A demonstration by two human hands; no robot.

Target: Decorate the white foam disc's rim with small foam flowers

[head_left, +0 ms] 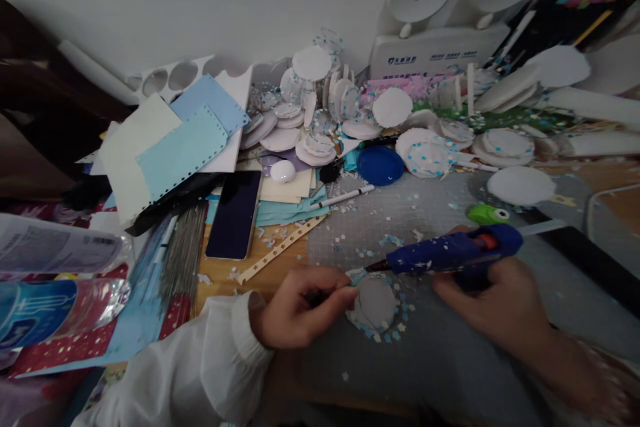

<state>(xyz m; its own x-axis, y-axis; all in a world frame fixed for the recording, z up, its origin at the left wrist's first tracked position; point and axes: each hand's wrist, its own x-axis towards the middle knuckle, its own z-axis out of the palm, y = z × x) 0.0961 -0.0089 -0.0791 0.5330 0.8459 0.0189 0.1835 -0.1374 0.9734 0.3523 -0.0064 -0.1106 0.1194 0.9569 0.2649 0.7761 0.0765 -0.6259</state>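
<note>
My right hand (pixel 505 300) is wrapped round the handle of a blue hot glue gun (pixel 440 250). A clear glue stick pokes out of the gun's back end. The dark nozzle points left, at the upper edge of a round white disc (pixel 377 303) on the grey cutting mat (pixel 345 367). Small blue and white paper pieces ring that disc. At its left edge my left hand (pixel 305 303) is closed, thumb and forefinger pinched together close to the nozzle tip. Whatever lies between those fingertips is hidden.
Stacked white discs (pixel 350 100) with blue bits line the wall. A phone (pixel 234 213), a blue round lid (pixel 381 165), a green craft punch (pixel 487 215) and a punched paper strip (pixel 280 250) lie nearer. Thin wires (pixel 183 253) and a water bottle (pixel 65 310) are at left.
</note>
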